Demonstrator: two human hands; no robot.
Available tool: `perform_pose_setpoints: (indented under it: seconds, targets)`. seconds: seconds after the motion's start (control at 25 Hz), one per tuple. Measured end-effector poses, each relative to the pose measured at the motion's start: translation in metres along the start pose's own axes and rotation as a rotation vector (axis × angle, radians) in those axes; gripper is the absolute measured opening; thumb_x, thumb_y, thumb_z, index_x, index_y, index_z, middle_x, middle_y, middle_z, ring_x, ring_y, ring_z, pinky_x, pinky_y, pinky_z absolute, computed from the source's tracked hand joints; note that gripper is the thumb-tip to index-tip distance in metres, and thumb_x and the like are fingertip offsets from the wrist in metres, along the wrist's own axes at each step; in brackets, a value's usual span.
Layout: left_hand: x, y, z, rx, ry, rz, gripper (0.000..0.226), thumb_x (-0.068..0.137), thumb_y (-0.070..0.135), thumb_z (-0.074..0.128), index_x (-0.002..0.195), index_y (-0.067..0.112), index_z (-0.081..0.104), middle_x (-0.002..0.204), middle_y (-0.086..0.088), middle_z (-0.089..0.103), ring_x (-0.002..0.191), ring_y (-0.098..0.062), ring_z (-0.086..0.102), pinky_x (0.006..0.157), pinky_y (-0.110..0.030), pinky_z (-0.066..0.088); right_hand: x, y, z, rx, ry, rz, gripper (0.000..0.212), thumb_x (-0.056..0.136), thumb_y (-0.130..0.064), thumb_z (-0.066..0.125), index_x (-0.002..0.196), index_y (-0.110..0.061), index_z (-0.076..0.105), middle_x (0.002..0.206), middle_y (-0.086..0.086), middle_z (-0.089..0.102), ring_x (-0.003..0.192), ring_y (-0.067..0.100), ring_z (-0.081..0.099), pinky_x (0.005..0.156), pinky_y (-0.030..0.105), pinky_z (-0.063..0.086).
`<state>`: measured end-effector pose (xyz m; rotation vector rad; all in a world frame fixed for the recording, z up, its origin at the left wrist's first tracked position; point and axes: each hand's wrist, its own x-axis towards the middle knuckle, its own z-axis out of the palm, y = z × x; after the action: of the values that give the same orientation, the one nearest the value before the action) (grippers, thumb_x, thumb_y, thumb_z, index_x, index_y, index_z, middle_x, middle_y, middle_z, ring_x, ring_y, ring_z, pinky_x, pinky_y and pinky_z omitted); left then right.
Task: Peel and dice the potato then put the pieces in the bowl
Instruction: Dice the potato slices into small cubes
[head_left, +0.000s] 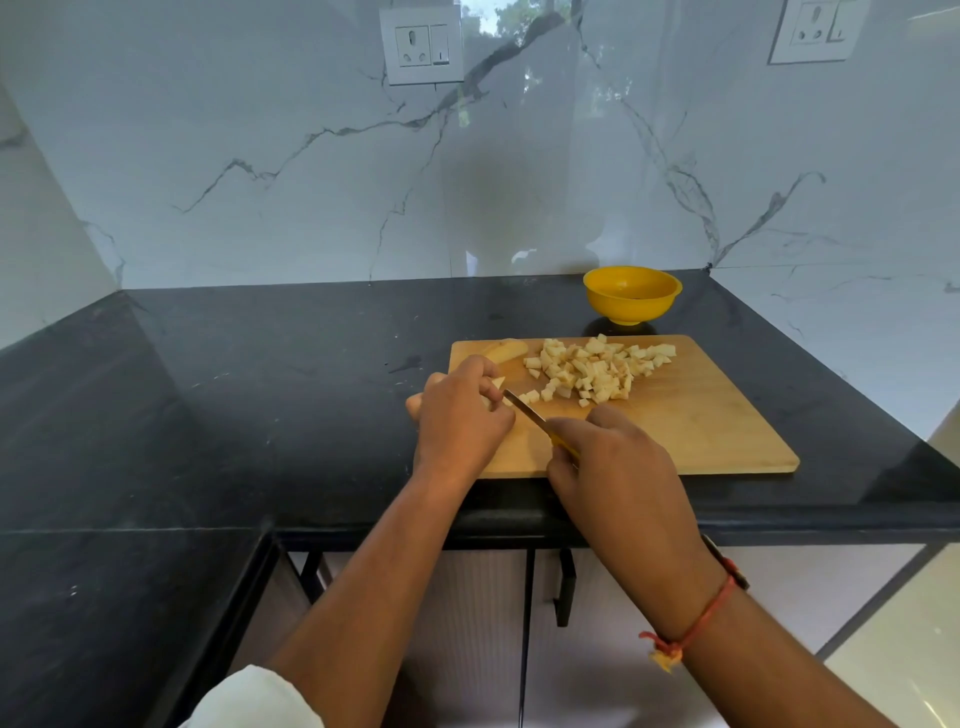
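A wooden cutting board (701, 415) lies on the black counter. A heap of diced potato (592, 369) covers its far middle. A larger uncut potato piece (506, 351) rests at the board's far left corner. My left hand (460, 415) curls over a small potato piece (498, 383) at the board's left edge; most of that piece is hidden. My right hand (618, 467) grips a yellow-handled knife (524, 410), its blade pointing up-left and meeting the left hand's fingers. A yellow bowl (632, 293) stands behind the board, with no potato visible inside.
The black counter (260, 389) forms an L, running along the left side and back to a marble wall. Its front edge lies just below the board. Cabinet doors with black handles (563, 587) sit under the counter. Two wall sockets (421, 47) are high on the wall.
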<state>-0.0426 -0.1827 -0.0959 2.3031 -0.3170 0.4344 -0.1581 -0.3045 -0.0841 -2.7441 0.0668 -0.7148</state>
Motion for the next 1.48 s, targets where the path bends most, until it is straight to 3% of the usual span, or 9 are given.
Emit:
perform_pose_setpoints:
  seconds: [0.16,0.36,0.52,0.68,0.84,0.92,1.08,1.32,1.48]
  targets:
    - [0.002,-0.002,0.001,-0.005,0.011,-0.007,0.029,0.084,0.026,0.073,0.109,0.032,0.060,0.078,0.018,0.066,0.106,-0.009,0.055,0.096,-0.040,0.039,0.004,0.000,0.004,0.014,0.001,0.005,0.025,0.097,-0.028,0.053,0.118,-0.029,0.067,0.091,-0.009,0.048,0.074,0.008,0.050,0.067,0.020,0.046]
    - [0.005,-0.005,0.000,-0.042,-0.032,-0.025,0.027,0.083,0.025,0.074,0.104,0.033,0.060,0.077,0.020,0.067,0.101,-0.007,0.060,0.098,-0.042,0.044,0.017,-0.001,0.009,0.036,-0.043,0.017,0.029,0.099,-0.028,0.051,0.124,-0.029,0.065,0.092,-0.009,0.045,0.073,0.006,0.047,0.057,0.012,0.030]
    - [0.005,-0.007,0.003,-0.047,-0.034,-0.015,0.025,0.086,0.026,0.073,0.106,0.035,0.061,0.078,0.023,0.067,0.101,-0.008,0.061,0.096,-0.046,0.048,0.009,0.003,0.003,-0.006,-0.068,0.007,0.029,0.100,-0.030,0.050,0.126,-0.032,0.063,0.093,-0.009,0.046,0.074,0.007,0.048,0.062,0.018,0.041]
    - [0.006,-0.007,0.002,-0.042,-0.022,-0.010,0.025,0.089,0.028,0.073,0.110,0.033,0.061,0.083,0.022,0.067,0.105,-0.008,0.058,0.087,-0.029,0.038,-0.002,0.011,-0.006,-0.101,-0.034,0.009,0.029,0.099,-0.029,0.052,0.125,-0.035,0.064,0.094,-0.009,0.049,0.078,0.007,0.049,0.063,0.022,0.047]
    - [0.006,-0.006,0.003,-0.023,-0.036,-0.007,0.023,0.091,0.028,0.070,0.111,0.034,0.061,0.087,0.022,0.068,0.108,-0.006,0.056,0.085,-0.027,0.028,-0.003,0.015,-0.005,-0.044,0.058,0.016,0.035,0.094,-0.025,0.061,0.128,-0.031,0.065,0.091,-0.008,0.050,0.073,0.007,0.047,0.060,0.020,0.040]
    - [0.007,-0.007,0.004,-0.053,-0.037,-0.011,0.018,0.096,0.025,0.065,0.112,0.033,0.061,0.092,0.021,0.069,0.109,-0.006,0.057,0.089,-0.026,0.036,-0.002,0.013,-0.003,-0.013,0.069,0.021,0.034,0.094,-0.025,0.061,0.127,-0.031,0.065,0.091,-0.009,0.049,0.072,0.007,0.048,0.060,0.021,0.045]
    - [0.007,-0.010,0.004,-0.194,0.046,-0.080,0.023,0.101,0.014,0.052,0.113,0.031,0.061,0.098,0.017,0.067,0.102,-0.007,0.061,0.095,-0.041,0.053,-0.002,0.003,0.006,0.040,0.040,0.000,0.031,0.095,-0.029,0.059,0.125,-0.032,0.065,0.092,-0.010,0.049,0.074,0.007,0.050,0.064,0.024,0.050]
    - [0.007,-0.007,0.001,-0.179,0.057,-0.103,0.023,0.100,0.011,0.053,0.116,0.024,0.063,0.109,0.009,0.065,0.099,-0.006,0.061,0.090,-0.032,0.056,0.005,0.014,0.009,0.008,0.024,0.038,0.030,0.097,-0.032,0.054,0.126,-0.032,0.063,0.094,-0.010,0.048,0.075,0.006,0.050,0.066,0.020,0.048]
    - [0.008,-0.009,0.005,-0.086,0.024,-0.068,0.018,0.094,0.019,0.064,0.110,0.026,0.063,0.103,0.011,0.060,0.097,-0.007,0.058,0.091,-0.036,0.055,0.013,0.030,0.003,-0.033,0.033,0.095,0.025,0.095,-0.027,0.056,0.117,-0.026,0.068,0.090,-0.007,0.050,0.069,0.008,0.049,0.062,0.020,0.045]
